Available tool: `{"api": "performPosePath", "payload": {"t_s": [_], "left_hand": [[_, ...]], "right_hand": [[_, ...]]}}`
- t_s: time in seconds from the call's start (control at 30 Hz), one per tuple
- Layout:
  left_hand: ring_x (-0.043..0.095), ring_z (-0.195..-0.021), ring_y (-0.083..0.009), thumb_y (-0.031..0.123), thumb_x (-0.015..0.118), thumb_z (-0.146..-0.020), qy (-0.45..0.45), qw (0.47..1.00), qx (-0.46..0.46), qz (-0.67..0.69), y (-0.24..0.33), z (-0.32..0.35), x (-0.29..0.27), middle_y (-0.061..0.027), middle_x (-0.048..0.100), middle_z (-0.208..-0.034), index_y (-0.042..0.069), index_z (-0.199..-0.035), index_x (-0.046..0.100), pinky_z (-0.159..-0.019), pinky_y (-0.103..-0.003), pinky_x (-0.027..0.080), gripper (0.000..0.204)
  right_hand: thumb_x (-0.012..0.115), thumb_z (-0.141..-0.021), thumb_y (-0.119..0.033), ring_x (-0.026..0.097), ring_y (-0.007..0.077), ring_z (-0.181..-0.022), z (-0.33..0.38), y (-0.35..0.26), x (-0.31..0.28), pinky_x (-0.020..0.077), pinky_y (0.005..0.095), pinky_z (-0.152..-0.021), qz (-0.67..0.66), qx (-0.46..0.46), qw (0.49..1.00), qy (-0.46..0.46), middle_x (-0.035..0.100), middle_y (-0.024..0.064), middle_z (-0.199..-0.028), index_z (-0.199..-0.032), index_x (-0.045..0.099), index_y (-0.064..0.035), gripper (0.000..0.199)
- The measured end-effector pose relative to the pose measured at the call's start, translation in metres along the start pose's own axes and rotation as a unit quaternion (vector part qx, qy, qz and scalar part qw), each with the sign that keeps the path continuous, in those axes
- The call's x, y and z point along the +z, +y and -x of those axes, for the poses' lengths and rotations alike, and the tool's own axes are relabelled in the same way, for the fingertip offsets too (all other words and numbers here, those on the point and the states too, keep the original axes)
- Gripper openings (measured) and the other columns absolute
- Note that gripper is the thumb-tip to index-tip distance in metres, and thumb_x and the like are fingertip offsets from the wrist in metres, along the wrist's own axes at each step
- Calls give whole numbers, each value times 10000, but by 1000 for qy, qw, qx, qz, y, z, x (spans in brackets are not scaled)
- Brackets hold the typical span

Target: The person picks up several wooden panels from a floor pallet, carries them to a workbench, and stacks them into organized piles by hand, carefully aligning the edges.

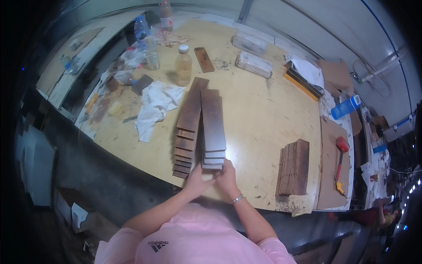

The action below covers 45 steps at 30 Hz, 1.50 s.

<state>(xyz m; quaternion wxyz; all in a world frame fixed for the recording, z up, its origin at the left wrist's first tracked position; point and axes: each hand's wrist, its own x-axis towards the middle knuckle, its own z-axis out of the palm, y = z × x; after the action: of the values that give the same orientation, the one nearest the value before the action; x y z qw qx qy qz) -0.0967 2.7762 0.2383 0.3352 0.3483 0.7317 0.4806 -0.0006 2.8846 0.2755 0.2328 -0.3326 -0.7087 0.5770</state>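
The near end of a stepped stack of dark wooden boards (213, 132) is pinched between the left hand (196, 180) and the right hand (226, 178), both grips clenched on its lowest boards. A second fanned stack (187, 127) lies touching on the left, on the surface (259, 119).
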Motion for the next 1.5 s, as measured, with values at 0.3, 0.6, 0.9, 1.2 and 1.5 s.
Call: {"api": "performPosePath", "payload": {"t_s": [0.3,0.6,0.9,1.2,1.5], "left_hand": [[637,-1106,-300,102,724,-790,-66,997,25,5,5,13,-5,-183,662,-1160,16,-1310,519,-961,-373,484,565],[566,-1242,-256,59,710,-836,-5,998,41,-53,8,9,-28,-279,552,-1326,-89,-1430,365,-1029,-339,452,703],[698,-985,-259,46,731,-816,-3,998,51,-22,28,-4,-33,-256,661,-1144,-75,-1294,553,-836,-316,532,525],[699,-942,-239,29,756,-783,62,995,71,-18,17,-9,-22,-200,677,-1099,-63,-1242,597,-847,-303,553,494],[676,-855,-274,39,744,-774,52,990,90,-98,27,-2,-20,-178,656,-1038,-29,-1232,605,-776,-336,543,483]], "right_hand": [[585,-775,42,592,409,-955,32,65,10,492,441,-850,155,-66,980,102,640,215,-997,-1079,633,-15,313],[665,-735,50,560,357,-1140,32,48,-1,451,390,-992,43,-43,997,49,586,211,-1196,-1354,491,34,643],[773,-732,-12,588,324,-1083,27,25,-8,477,363,-947,93,-90,989,67,573,191,-1179,-1314,524,62,638],[761,-736,21,623,284,-928,22,24,-3,517,361,-819,106,-73,987,91,583,160,-1038,-1275,569,32,573],[767,-754,7,636,230,-851,24,27,-1,546,329,-766,43,-43,994,90,582,149,-1010,-1256,584,36,535]]}}
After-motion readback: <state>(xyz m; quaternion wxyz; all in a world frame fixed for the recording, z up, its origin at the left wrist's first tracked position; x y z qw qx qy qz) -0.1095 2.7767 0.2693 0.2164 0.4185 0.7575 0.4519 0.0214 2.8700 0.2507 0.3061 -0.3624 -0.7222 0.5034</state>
